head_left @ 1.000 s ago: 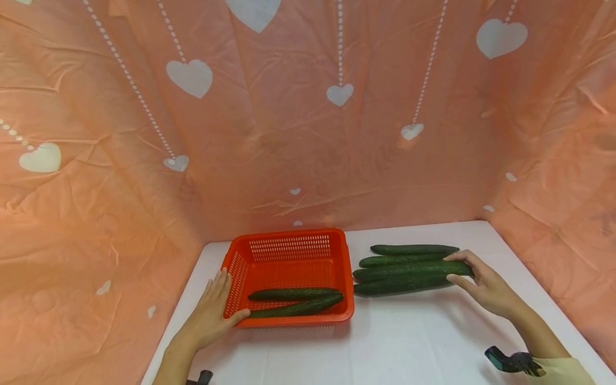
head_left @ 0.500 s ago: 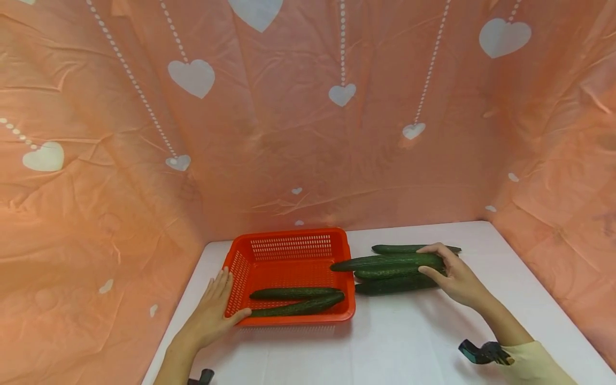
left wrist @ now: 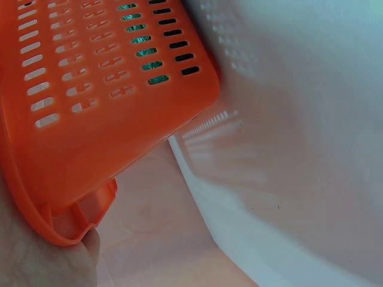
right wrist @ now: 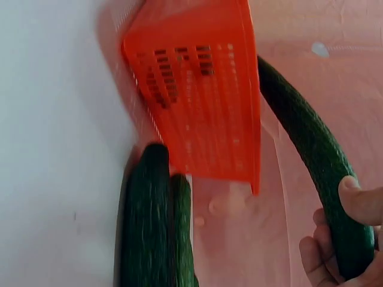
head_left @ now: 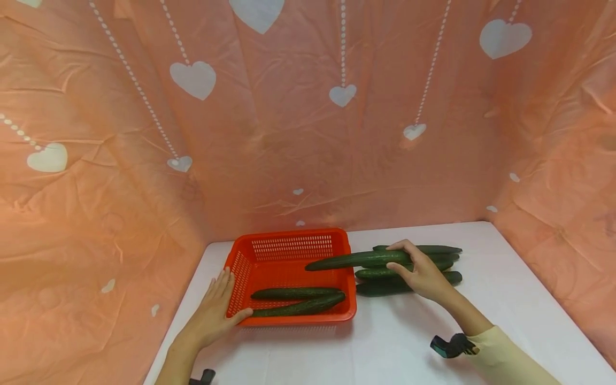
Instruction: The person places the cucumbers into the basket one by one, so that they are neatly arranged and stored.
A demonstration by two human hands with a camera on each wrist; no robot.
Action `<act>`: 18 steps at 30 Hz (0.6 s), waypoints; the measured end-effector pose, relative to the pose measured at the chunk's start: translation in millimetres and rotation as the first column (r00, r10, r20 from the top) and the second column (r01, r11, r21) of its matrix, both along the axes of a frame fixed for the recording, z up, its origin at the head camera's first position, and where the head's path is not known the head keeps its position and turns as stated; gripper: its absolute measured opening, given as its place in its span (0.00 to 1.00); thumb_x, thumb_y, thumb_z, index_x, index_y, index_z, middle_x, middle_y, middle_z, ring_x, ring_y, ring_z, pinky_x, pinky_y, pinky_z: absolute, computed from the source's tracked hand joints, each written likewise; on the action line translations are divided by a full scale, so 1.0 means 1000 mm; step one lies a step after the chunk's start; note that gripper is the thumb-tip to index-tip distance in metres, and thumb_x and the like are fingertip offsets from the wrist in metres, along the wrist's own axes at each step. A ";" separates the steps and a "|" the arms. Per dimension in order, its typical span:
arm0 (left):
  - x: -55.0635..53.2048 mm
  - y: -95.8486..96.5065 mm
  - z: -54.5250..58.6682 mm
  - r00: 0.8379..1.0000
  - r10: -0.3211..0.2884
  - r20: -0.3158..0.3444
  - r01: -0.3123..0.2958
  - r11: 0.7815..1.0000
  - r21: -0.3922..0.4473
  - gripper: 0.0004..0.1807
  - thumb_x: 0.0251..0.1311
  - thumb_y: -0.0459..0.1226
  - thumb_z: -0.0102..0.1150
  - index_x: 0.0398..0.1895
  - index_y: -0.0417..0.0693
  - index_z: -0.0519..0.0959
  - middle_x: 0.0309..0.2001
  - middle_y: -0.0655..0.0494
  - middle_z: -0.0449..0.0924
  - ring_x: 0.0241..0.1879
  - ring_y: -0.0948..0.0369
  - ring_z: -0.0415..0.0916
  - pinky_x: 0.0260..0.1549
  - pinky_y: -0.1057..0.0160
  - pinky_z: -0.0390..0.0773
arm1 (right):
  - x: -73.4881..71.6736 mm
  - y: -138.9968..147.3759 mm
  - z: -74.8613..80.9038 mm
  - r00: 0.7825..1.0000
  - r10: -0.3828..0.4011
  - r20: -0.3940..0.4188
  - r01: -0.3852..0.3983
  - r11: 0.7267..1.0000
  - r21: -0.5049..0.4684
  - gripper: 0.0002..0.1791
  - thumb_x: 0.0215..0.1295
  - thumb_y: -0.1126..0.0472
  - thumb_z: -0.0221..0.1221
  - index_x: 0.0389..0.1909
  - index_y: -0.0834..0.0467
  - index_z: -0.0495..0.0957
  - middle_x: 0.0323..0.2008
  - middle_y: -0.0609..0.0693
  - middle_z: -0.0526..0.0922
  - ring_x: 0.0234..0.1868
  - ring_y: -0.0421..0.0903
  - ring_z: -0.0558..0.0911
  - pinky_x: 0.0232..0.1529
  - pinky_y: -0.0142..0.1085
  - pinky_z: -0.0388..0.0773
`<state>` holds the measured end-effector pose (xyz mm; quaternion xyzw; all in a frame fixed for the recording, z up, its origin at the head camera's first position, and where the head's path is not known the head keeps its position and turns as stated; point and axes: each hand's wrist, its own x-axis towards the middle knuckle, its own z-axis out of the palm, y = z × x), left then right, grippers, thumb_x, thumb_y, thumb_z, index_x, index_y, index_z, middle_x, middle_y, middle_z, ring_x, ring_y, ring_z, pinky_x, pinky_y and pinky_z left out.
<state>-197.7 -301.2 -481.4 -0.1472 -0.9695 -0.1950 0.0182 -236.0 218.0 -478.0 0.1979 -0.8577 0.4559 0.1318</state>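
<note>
Fingers of R hand [head_left: 420, 274] grip a bumpy, slightly curved cucumber [head_left: 353, 260], tip over slotted plastic basket [head_left: 289, 321] w/ 2 cukes [head_left: 293, 293] inside; L hand [head_left: 212, 315] rests straight fingers along its L rim. Table cukes [head_left: 385, 289] partly hidden behind R hand; L hand mostly cut off in L-wrist view.

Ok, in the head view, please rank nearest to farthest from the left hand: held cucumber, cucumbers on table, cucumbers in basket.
1. Basket cucumbers: along near side of basket.
2. Held cucumber: over basket's right rim.
3. Table cucumbers: right of basket.
</note>
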 end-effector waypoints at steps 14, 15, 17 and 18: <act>0.001 0.000 -0.001 1.000 -0.002 -0.015 0.002 1.000 -0.003 0.60 0.69 0.64 0.62 0.84 0.28 0.50 0.86 0.33 0.38 0.85 0.35 0.37 0.84 0.54 0.28 | -0.015 -0.062 -0.005 0.995 0.090 -0.032 -0.092 0.994 -0.053 0.19 0.69 0.67 0.70 0.58 0.59 0.77 0.51 0.52 0.86 0.53 0.51 0.85 0.59 0.58 0.83; 0.001 0.000 -0.001 1.000 -0.004 -0.016 0.003 1.000 -0.002 0.60 0.69 0.64 0.62 0.84 0.28 0.50 0.86 0.33 0.38 0.85 0.35 0.37 0.83 0.56 0.26 | -0.016 -0.066 -0.005 0.995 0.096 -0.027 -0.098 0.994 -0.054 0.19 0.70 0.67 0.70 0.58 0.59 0.76 0.51 0.53 0.86 0.52 0.50 0.85 0.58 0.57 0.83; 0.001 0.000 -0.001 1.000 -0.003 -0.013 0.003 1.000 -0.003 0.60 0.69 0.64 0.62 0.84 0.28 0.49 0.86 0.33 0.38 0.85 0.35 0.36 0.83 0.58 0.25 | -0.018 -0.074 -0.004 0.994 0.111 -0.002 -0.111 0.991 -0.070 0.19 0.71 0.67 0.69 0.58 0.59 0.76 0.51 0.54 0.85 0.48 0.48 0.86 0.54 0.54 0.86; 0.001 0.000 -0.001 1.000 -0.002 -0.009 0.002 1.000 -0.002 0.60 0.69 0.64 0.62 0.84 0.28 0.49 0.86 0.33 0.37 0.85 0.35 0.36 0.83 0.58 0.25 | -0.019 -0.078 -0.004 0.991 0.130 0.020 -0.127 0.988 -0.089 0.18 0.71 0.68 0.68 0.58 0.60 0.75 0.51 0.56 0.85 0.45 0.47 0.87 0.50 0.53 0.88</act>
